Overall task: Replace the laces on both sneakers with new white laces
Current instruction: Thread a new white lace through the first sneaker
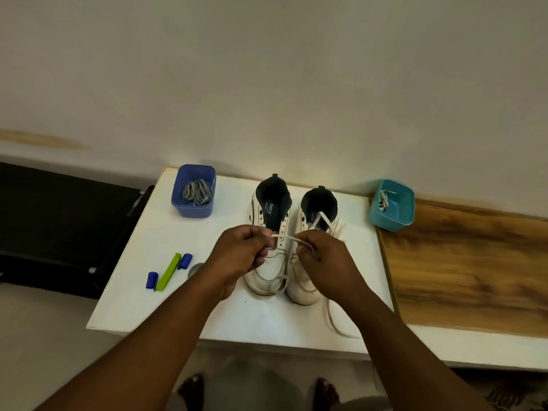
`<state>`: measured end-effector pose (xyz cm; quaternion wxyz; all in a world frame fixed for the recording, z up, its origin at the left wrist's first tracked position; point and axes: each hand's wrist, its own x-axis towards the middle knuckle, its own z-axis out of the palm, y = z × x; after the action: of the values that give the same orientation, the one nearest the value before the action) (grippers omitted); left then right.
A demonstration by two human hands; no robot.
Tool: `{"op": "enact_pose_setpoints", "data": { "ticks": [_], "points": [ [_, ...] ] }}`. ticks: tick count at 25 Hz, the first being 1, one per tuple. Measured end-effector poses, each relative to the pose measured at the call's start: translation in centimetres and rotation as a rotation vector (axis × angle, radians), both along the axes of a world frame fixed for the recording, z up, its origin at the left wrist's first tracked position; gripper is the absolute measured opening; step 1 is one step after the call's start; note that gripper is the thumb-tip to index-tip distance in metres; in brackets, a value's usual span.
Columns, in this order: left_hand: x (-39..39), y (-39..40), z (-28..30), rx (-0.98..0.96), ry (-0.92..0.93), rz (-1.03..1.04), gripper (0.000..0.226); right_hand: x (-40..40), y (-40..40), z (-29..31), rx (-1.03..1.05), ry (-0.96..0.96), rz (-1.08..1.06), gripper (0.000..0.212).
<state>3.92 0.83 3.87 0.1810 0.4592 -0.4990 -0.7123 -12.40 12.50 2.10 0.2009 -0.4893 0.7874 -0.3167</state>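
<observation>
Nearest the camera, bare feet [326, 390] stand on the floor at 6 o'clock, below the table edge. Both forearms reach up over the white table [166, 292]. The left hand [237, 256] and right hand [323, 262] each have fingers curled around a white lace [289, 239] stretched taut between them, its slack looping down over the toe of the left sneaker [271, 232]. The hands cover both toe boxes. The right sneaker [314, 221], just beside the left, is partly laced, and a loose lace end [335, 318] trails off toward 5 o'clock. At 9 o'clock lie a green clip [168, 272] and two blue caps [185, 261]. Farther, at 11 o'clock, a blue tub [207, 209] holds grey laces [198, 190]; at 2 o'clock a teal tub [400, 215] holds white lace. A wooden surface [474, 268] adjoins at 3 o'clock, a pale wall [267, 69] behind.
</observation>
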Motion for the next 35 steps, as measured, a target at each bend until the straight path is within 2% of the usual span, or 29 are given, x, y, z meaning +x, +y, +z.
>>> {"op": "enact_pose_setpoints", "data": {
  "ticks": [3, 5, 7, 10, 13, 16, 18, 19, 21, 23, 26, 28, 31, 35],
  "points": [
    [-0.7, -0.5, -0.5, -0.199, -0.124, -0.131, 0.017, 0.9, -1.1, -0.3, -0.130, 0.133, 0.183, 0.045],
    [-1.0, -0.8, -0.6, -0.277, -0.147, -0.179, 0.021, 1.3, -1.5, -0.9, -0.213, 0.111, 0.234, 0.041],
    [-0.9, -1.2, -0.8, -0.309, -0.137, -0.178, 0.023, 1.5, -1.5, -1.3, -0.220, -0.006, 0.165, 0.031],
    [-0.8, -1.6, -1.3, -0.227, -0.126, -0.168, 0.023, 1.2, -1.3, -1.6, -0.189, -0.040, 0.092, 0.018],
    [-0.7, -1.9, -2.0, -0.110, -0.092, -0.166, 0.022, 1.2, -1.5, -1.8, -0.152, -0.007, 0.095, 0.017],
    [-0.8, -1.8, -2.2, -0.090, -0.120, -0.178, 0.023, 1.8, -1.7, -2.1, -0.136, -0.132, 0.077, 0.012],
    [-0.9, -2.2, -2.5, -0.090, -0.174, -0.056, 0.029, 1.7, -2.1, -2.2, -0.148, -0.098, -0.014, 0.008],
    [-0.9, -2.7, -2.9, -0.133, -0.212, 0.031, 0.029, 1.5, -2.3, -2.4, -0.137, -0.056, -0.053, 0.010],
    [-1.1, -3.7, -4.0, -0.345, -0.354, 0.098, 0.025, 1.2, -2.8, -2.7, -0.100, -0.004, -0.077, 0.009],
    [-1.7, -4.0, -4.9, -0.532, -0.490, 0.016, 0.031, 1.4, -3.2, -3.0, -0.067, 0.095, -0.034, 0.007],
    [-2.6, -3.1, -5.7, -0.647, -0.628, -0.101, 0.047, 2.3, -3.5, -3.0, 0.011, 0.235, -0.010, 0.011],
    [-2.9, -2.9, -5.9, -0.719, -0.666, -0.117, 0.044, 2.4, -3.5, -2.9, 0.030, 0.275, -0.023, 0.014],
    [-2.2, -3.9, -5.9, -0.750, -0.563, -0.095, 0.026, 2.4, -3.5, -3.0, 0.031, 0.308, -0.040, 0.015],
    [-0.9, -4.6, -6.3, -0.481, -0.309, -0.089, 0.021, 3.2, -4.1, -3.0, 0.024, 0.384, -0.068, 0.014]
  ]
}}
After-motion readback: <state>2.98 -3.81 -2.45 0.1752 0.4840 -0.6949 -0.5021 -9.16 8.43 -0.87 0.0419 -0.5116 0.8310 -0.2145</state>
